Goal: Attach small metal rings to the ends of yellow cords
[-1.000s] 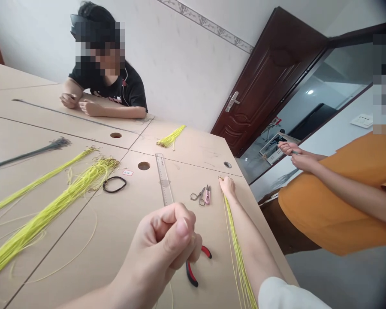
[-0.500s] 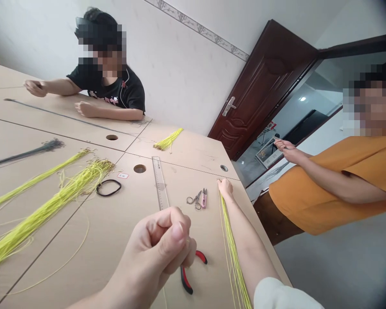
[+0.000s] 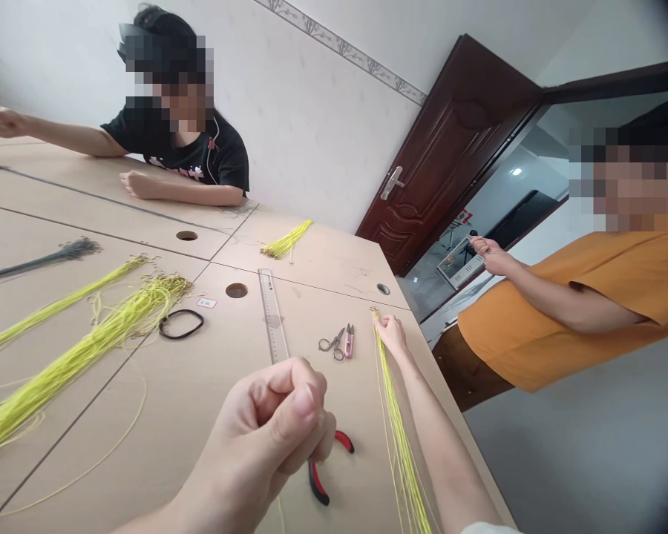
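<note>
Reaching right hand (image 3: 390,334): fingers are resting slightly apart by the yellow cords' (image 3: 390,404) upper end, on the table (image 3: 200,415).
Left hand (image 3: 275,430): fingers are curling tight, contents hidden.
Scissors (image 3: 334,344): are lying beside pink snips (image 3: 349,343).

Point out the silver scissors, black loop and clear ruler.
Silver scissors (image 3: 335,344): head view, on the pivot.
Black loop (image 3: 179,338): head view, on its near edge.
Clear ruler (image 3: 272,311): head view, on its middle.

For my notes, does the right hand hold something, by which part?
The right hand is at the far end of the yellow cords; gripping cannot be told.
</note>
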`<action>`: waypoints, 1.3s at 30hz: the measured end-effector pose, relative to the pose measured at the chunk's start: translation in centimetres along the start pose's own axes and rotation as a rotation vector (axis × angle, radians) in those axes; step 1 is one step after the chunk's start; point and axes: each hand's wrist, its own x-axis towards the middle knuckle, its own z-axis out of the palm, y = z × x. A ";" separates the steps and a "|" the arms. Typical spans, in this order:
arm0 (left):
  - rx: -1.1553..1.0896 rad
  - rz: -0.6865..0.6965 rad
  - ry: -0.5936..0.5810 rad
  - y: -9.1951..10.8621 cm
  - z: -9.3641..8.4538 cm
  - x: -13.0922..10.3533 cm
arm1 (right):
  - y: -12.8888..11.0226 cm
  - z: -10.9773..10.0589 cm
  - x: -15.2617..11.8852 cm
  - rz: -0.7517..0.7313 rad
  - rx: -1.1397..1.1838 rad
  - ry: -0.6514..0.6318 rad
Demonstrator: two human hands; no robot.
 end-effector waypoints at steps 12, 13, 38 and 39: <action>0.036 -0.027 -0.006 -0.5 0.2 -0.1 | 1.6 1.4 -3.7 -0.011 0.008 -0.033; 0.036 -0.026 -0.009 -0.5 0.2 -0.1 | 1.5 1.4 -3.8 -0.013 0.009 -0.031; 0.074 -0.045 0.013 -0.7 0.6 -0.4 | 4.1 1.3 -6.9 -0.025 -0.020 -0.070; 0.081 -0.047 0.020 -0.7 0.6 -0.4 | 4.2 1.3 -6.9 -0.027 -0.024 -0.069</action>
